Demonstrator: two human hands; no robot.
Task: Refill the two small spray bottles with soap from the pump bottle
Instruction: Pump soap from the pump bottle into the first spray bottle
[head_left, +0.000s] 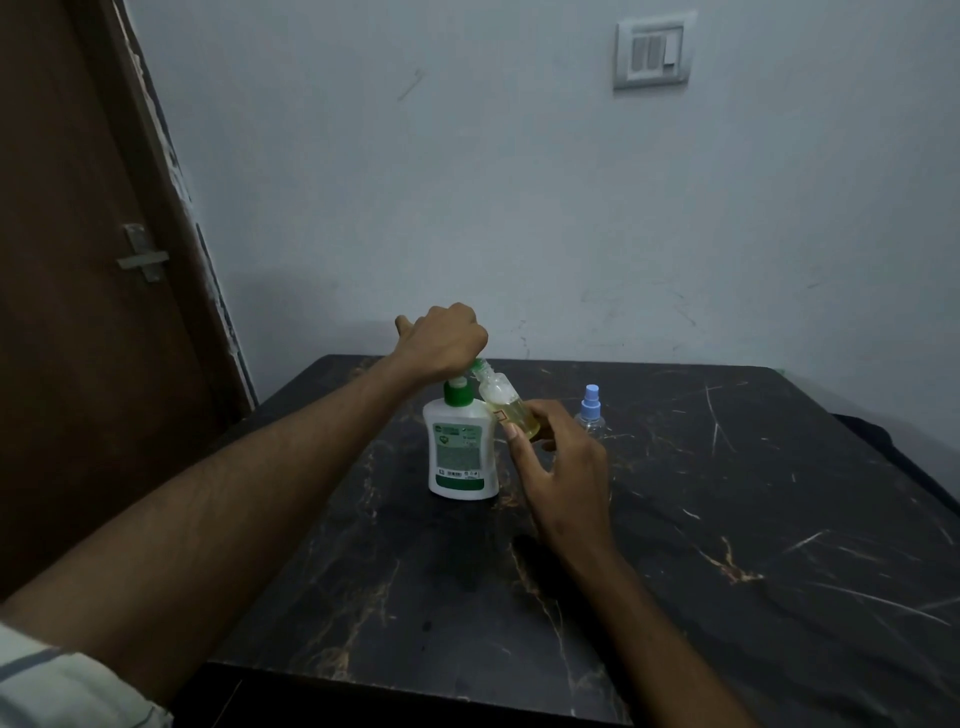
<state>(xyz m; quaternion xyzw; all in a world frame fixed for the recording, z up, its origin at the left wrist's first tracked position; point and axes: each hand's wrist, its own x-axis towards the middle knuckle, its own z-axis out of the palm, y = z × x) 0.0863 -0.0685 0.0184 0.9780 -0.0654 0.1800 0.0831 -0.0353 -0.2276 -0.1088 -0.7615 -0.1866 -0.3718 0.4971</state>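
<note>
Right hand (558, 467) grip pinches tilted small spray bottle (511, 410); left hand (441, 340) fist-curled atop pump bottle (461, 447).

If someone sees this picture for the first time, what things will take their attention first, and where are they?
At the middle of the dark marble table, the left hand presses on the top of the white and green pump bottle. Just right of it, the right hand holds a small bottle with yellowish liquid, tilted with its mouth at the pump's spout. Further right, a small spray bottle with a blue top stands alone.
</note>
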